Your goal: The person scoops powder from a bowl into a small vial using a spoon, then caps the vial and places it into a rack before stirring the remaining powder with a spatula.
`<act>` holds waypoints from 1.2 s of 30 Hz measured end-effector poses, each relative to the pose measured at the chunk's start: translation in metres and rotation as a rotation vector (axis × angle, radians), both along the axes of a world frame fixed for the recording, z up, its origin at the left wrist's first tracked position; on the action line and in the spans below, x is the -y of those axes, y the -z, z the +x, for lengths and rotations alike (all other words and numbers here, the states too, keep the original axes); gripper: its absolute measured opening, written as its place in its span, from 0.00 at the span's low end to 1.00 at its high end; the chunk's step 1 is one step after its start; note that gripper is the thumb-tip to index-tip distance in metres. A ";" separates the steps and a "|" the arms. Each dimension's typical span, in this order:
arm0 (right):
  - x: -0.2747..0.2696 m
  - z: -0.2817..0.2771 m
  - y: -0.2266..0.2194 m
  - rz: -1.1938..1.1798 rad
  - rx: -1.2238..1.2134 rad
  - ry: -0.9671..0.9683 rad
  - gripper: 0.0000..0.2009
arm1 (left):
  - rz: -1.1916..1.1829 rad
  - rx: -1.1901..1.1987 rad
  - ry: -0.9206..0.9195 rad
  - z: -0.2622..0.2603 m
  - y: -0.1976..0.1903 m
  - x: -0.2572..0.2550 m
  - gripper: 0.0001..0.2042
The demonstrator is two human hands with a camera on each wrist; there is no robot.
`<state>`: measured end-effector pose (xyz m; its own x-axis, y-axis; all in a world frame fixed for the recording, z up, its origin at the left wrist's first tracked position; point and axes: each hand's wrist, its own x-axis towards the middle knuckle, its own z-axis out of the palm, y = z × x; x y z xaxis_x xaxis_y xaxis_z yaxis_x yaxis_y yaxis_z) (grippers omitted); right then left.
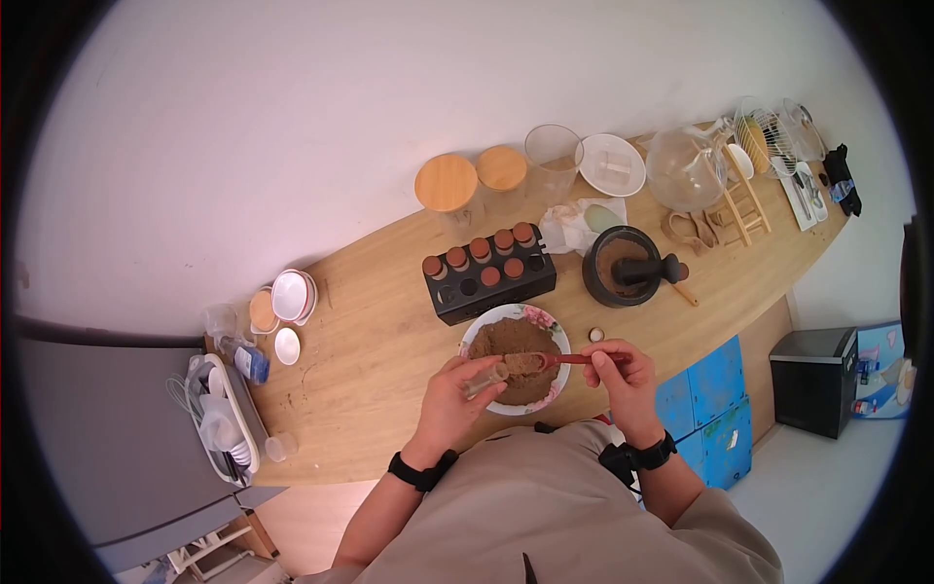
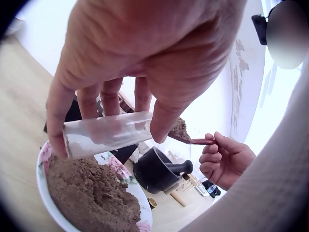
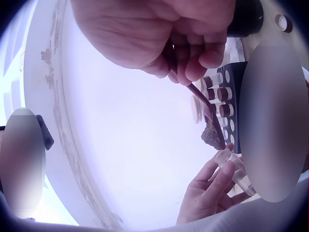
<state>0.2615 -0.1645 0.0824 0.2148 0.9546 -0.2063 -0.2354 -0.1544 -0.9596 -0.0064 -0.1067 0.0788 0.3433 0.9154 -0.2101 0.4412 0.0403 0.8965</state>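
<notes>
My left hand (image 1: 452,401) grips a small clear glass vial (image 2: 108,133), tilted nearly on its side over a floral bowl (image 1: 556,389) of brown powder (image 2: 89,193). My right hand (image 1: 626,382) pinches the handle of a reddish-brown scoop (image 1: 567,359). A heap of powder lies on the scoop, its tip right at the vial's mouth in the right wrist view. Behind the bowl stands a black rack (image 1: 491,296) holding several vials with reddish-brown caps (image 1: 481,249). The held vial is see-through and has no cap on.
A dark mortar with its pestle (image 1: 642,273) stands right of the rack. A small round cap (image 1: 595,335) lies near the bowl. Wooden-lidded jars (image 1: 446,185) line the wall. Small white bowls (image 1: 292,296) and a dish rack (image 1: 255,428) sit at the left end.
</notes>
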 end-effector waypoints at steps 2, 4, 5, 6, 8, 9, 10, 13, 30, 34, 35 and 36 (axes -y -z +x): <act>0.001 -0.001 0.000 0.002 0.021 0.005 0.08 | 0.019 -0.029 -0.001 0.001 0.000 0.000 0.21; 0.001 -0.001 0.001 0.011 0.031 0.002 0.08 | 0.007 -0.044 -0.010 0.001 -0.001 0.000 0.20; 0.001 -0.001 0.000 0.011 0.031 0.003 0.08 | 0.007 -0.044 -0.009 0.001 -0.001 0.000 0.20; 0.001 -0.002 0.000 0.016 0.029 0.004 0.08 | 0.008 -0.051 -0.009 0.002 -0.002 0.000 0.20; 0.001 -0.002 0.001 0.021 0.026 0.005 0.08 | 0.009 -0.058 -0.009 0.002 -0.002 0.000 0.20; 0.002 -0.002 0.002 0.021 0.024 0.003 0.08 | 0.020 -0.057 -0.006 0.003 -0.001 0.000 0.20; 0.002 -0.002 0.002 0.021 0.022 0.001 0.07 | 0.032 -0.056 -0.003 0.003 0.000 0.000 0.20; 0.002 -0.001 0.004 0.015 0.016 -0.006 0.08 | 0.047 -0.069 0.000 0.004 -0.002 0.001 0.19; 0.002 -0.002 0.001 -0.005 0.035 -0.043 0.09 | 0.157 -0.229 -0.019 0.004 -0.004 0.001 0.19; 0.002 -0.003 0.000 -0.009 0.042 -0.045 0.09 | 0.183 -0.246 -0.017 0.004 -0.003 0.002 0.19; 0.001 -0.003 0.000 -0.010 0.041 -0.045 0.09 | 0.182 -0.246 -0.017 0.004 -0.003 0.002 0.19; 0.001 -0.003 -0.001 -0.006 0.046 -0.049 0.09 | 0.185 -0.249 -0.019 0.005 -0.004 0.002 0.19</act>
